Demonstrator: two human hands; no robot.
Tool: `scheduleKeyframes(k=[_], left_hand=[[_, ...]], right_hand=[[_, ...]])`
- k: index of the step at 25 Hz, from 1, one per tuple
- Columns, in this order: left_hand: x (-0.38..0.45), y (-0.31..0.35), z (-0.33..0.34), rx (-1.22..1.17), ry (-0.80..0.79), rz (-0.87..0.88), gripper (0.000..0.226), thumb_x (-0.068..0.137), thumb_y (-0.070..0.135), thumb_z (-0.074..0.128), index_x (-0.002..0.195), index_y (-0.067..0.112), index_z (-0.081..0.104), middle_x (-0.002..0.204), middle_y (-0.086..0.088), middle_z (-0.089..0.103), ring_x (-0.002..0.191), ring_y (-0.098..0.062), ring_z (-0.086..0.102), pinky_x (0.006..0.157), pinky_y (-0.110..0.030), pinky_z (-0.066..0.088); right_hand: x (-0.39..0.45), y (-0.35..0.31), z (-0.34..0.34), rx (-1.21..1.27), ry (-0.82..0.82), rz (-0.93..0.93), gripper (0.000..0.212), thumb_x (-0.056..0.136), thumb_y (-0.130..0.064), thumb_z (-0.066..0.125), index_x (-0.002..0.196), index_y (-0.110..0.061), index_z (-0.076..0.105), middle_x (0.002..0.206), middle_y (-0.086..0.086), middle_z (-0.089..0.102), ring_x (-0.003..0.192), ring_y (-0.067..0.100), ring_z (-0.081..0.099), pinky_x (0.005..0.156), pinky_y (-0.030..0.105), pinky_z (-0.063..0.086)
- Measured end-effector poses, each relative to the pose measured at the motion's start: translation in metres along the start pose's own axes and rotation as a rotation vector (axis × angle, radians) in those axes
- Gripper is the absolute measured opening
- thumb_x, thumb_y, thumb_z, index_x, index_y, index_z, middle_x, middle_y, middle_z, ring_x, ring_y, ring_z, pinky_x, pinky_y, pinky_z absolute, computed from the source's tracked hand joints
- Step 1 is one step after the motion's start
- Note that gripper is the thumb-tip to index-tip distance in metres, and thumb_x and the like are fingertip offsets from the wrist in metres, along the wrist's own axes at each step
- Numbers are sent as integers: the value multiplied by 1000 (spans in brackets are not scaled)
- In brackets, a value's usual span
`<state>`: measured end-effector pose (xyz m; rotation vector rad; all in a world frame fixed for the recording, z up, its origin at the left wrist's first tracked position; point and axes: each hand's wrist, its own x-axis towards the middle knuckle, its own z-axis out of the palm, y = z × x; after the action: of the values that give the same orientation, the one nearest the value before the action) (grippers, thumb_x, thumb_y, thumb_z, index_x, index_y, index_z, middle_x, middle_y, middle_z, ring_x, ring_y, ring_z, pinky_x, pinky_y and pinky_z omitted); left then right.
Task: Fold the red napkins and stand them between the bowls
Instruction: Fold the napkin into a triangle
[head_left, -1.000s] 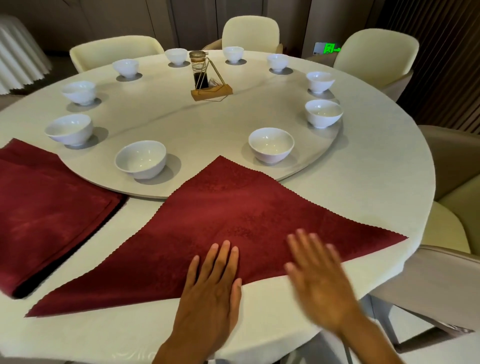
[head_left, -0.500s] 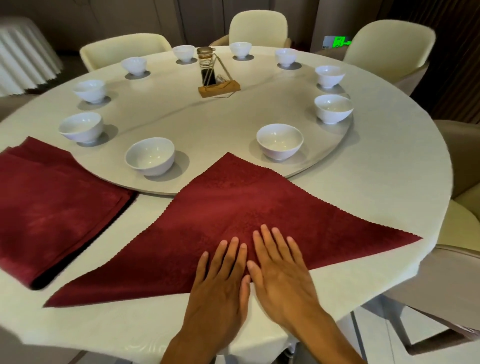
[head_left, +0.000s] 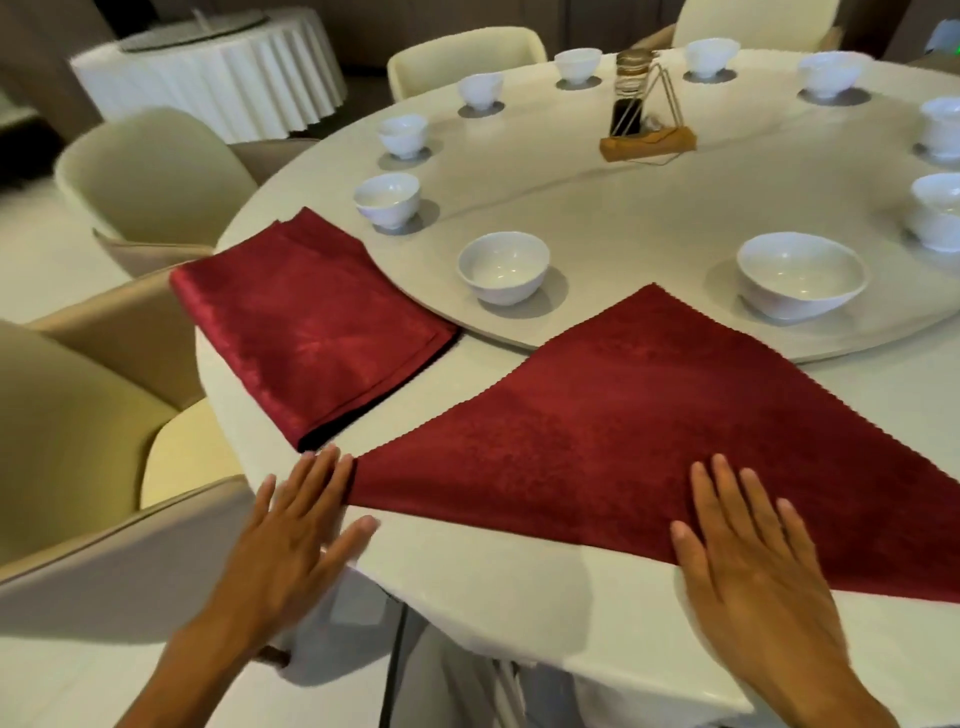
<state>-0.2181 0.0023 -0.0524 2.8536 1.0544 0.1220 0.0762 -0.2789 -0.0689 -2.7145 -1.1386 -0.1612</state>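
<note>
Hands lie flat w/ fingers straight. Left hand has its fingers spread, tips at the left corner of the red napkin; palm sits on the white tablecloth at the table's near edge. Right hand presses flat on the napkin's near folded edge, fingers a bit apart. Neither hand pinches or holds anything.

No writing or labels can be read anywhere.

Napkin is folded into a big triangle, dark red, w/ a faint leafy pattern & tiny zigzag cut edges. Its top point lies on the round turning tray, between two white bowls: near left bowl & near right bowl. It lies flat, not standing.

Just left of it is a stack of folded red napkins, apart from the triangle, one corner on the tray's rim.

More small white bowls ring the tray. In the middle stands a glass jar on a wood stand w/ thin metal rods. Cream chairs sit round the table. Another white-draped table is far back left.
</note>
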Motion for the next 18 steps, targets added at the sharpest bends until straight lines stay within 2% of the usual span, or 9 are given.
scheduleKeyframes(k=[2,4,6,7,10,12,15,17,18], left_hand=[[2,16,5,-34,71,100,65,101,59,14,157,27,17,164,4,13,151,-13,5,123,-44,3],[13,29,3,-101,90,181,56,100,49,28,150,26,39,157,1,35,146,-19,29,120,-49,16],[29,26,-5,-105,129,242,46,91,37,49,134,24,59,139,0,57,126,-22,55,109,-44,35],[35,21,-9,-124,166,253,40,86,27,58,126,23,66,129,1,64,116,-20,62,102,-38,43],[42,11,-25,-456,219,93,34,87,1,67,107,28,75,111,15,72,102,-6,67,92,-23,52],[47,13,-39,-729,239,-12,36,83,-7,69,99,25,77,101,13,75,97,-5,69,92,-22,53],[65,29,-64,-1082,237,-53,28,81,-9,67,87,16,78,98,-2,77,97,-20,71,91,-30,56],[82,51,-83,-1267,241,-5,13,77,1,72,86,9,77,98,-10,76,98,-27,71,92,-34,55],[91,66,-93,-1310,254,13,13,76,6,76,88,5,75,95,-10,76,95,-25,71,90,-34,56]], right_hand=[[-1,0,0,5,13,-12,64,98,-44,21,145,-7,44,150,11,44,139,28,38,117,35,6],[0,1,-1,-5,15,-11,63,97,-43,24,146,-7,43,151,11,42,139,28,38,116,36,8],[-1,3,1,-8,8,-10,63,98,-43,23,147,-7,41,152,11,40,140,28,37,116,36,7],[-1,3,3,-7,11,-12,63,98,-43,23,147,-7,40,153,10,40,141,27,36,116,36,6],[-1,4,2,-8,42,-12,64,100,-45,19,148,-8,40,153,11,39,142,28,33,117,41,12],[-2,1,-4,33,113,-60,66,100,-49,16,145,-10,44,152,12,41,142,30,32,116,47,16],[-4,-24,-9,106,159,-271,67,93,-62,31,134,-17,60,142,6,54,135,29,42,110,48,27],[-4,-46,-9,69,165,-293,57,83,-59,46,116,-19,70,121,4,65,115,29,54,97,48,36],[-4,-56,-10,59,182,-255,48,81,-53,49,104,-19,73,108,3,65,103,29,56,90,47,38]])
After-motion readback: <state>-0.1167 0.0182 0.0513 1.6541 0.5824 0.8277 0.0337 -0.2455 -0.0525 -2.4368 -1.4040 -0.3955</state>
